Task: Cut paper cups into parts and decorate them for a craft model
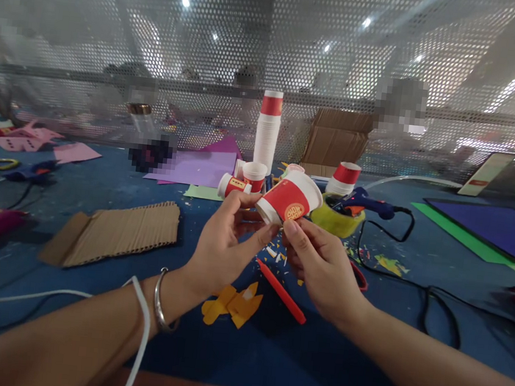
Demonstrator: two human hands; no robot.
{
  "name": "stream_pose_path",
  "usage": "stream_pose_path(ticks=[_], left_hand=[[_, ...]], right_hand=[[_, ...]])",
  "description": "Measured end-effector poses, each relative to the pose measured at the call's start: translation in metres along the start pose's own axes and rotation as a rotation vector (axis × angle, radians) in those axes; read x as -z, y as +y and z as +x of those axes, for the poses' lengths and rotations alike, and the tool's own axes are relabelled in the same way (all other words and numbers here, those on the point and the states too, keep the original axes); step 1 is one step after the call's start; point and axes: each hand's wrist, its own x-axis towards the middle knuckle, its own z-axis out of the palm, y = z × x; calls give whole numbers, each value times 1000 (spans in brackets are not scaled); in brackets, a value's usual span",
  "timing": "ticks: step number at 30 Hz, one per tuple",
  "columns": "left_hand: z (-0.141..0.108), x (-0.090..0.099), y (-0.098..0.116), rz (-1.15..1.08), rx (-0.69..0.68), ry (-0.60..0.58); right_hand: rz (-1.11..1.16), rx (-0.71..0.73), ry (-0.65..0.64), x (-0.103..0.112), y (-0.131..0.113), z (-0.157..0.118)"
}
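A red and white paper cup (288, 197) is tilted in the air between my hands, its wide mouth toward the upper right. My left hand (229, 239) is closed on the narrow base, thumb beneath and fingers behind. With thumb and fingertips my right hand (319, 264) pinches the lower side near the printed round logo. Below them on the table lie a red marker (281, 291) and cut orange paper pieces (232, 304). Small paper scraps (274, 254) are scattered just past the marker.
Behind the cup stand a tall stack of paper cups (267, 132) and a yellow tape roll (338, 217) with a glue gun (367, 203) on it. Corrugated cardboard (127, 234) lies left. A white cable (139, 328) crosses my left forearm; a black cord (431, 291) runs right.
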Motion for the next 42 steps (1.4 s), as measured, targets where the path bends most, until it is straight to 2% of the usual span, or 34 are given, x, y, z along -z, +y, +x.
stream_pose_path(ticks=[4,13,22,28,38,42], left_hand=[[-1,-1,6,24,-78,27],[-1,-3,7,102,-121,87],[2,1,9,126,-134,45],[-1,3,7,177,-205,12],[-3,1,6,154,-139,30],[-3,2,4,194,-173,23]], right_hand=[[-2,49,-26,0,-4,-3],[-53,43,-31,2,0,-2],[-51,40,-41,1,0,0],[-61,27,-41,1,0,-3],[-22,9,-23,-2,1,-4],[-34,3,-21,-2,2,-3]])
